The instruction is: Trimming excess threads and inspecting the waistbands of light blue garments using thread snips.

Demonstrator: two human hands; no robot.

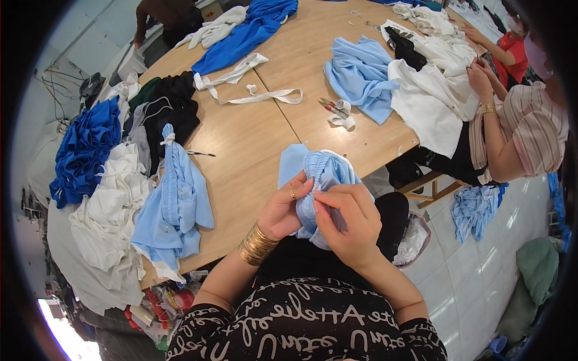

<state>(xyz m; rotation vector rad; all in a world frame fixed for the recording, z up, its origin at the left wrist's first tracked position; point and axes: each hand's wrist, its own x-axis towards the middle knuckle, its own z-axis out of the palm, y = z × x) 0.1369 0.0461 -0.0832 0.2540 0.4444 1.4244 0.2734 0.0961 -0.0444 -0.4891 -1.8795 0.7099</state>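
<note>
1. Light-blue cloth is bunching between your hands: you are holding a soft, crumpled light-blue garment (292,161) just at the near edge of the pale wooden table (244,180), above your lap.
2. Your left hand (286,206) is gripping the garment's narrow, ruched light-blue band (314,163), thumb on top, fingers mostly hidden behind.
3. Your right hand (349,222) is pinching at the same band with thumb and forefinger; whether a thread is also sitting between the tips, you cannot tell.
4. To be working this well, you should probably be steadying the band with the left hand, spreading its gathers flat and picking with the right fingertips only, not tugging, since thin cloth is likely puckering under a sharp pull.
5. The band's long axis is running roughly away from your body, its far end leaning slightly right.
6. Loose cloth is fanning out to both sides at the far end, with a white edge (344,158) curving along the right; which garment opening is facing you, the folds are hiding.
</note>
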